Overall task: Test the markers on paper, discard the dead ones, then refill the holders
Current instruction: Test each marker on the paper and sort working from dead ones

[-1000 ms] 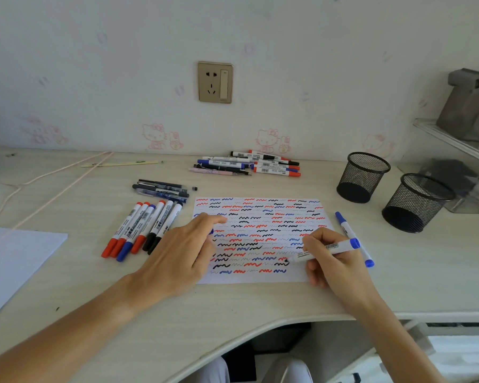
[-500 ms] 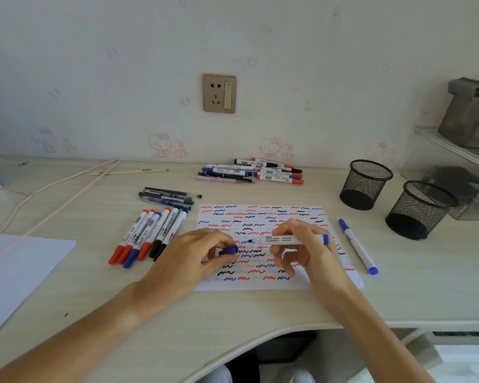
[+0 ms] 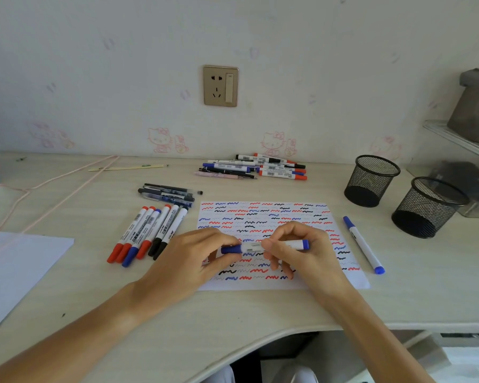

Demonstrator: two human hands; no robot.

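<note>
Both hands meet over the scribbled test sheet (image 3: 263, 217), which lies flat on the desk (image 3: 233, 313) and is covered in rows of red, blue and black squiggles. The right hand (image 3: 302, 252) curls its fingers round the white barrel of a blue marker (image 3: 256, 247), held level above the sheet. The left hand (image 3: 194, 258) pinches the blue cap end of that same marker between thumb and fingers; the cap sits on the barrel.

Right of the sheet and toward the wall stand two black mesh holders. The nearer-to-the-wall holder (image 3: 371, 181) shows only its dark bottom through the mesh, and the second holder (image 3: 429, 208), just beside it and farther from the sheet, looks the same: nothing stands in either.

Just off the sheet's right edge lies a single blue-capped marker (image 3: 364, 244), between the sheet and the holders. Left of the sheet a row of capped markers (image 3: 147, 236) lies side by side, red, blue and black caps toward the desk's front edge. Behind that row is a small bunch of dark pens (image 3: 168, 192). Beyond the sheet, against the wall, sits another heap of markers and pens (image 3: 257, 167). Far left of the sheet lies a blank sheet of paper (image 3: 14, 269).
</note>
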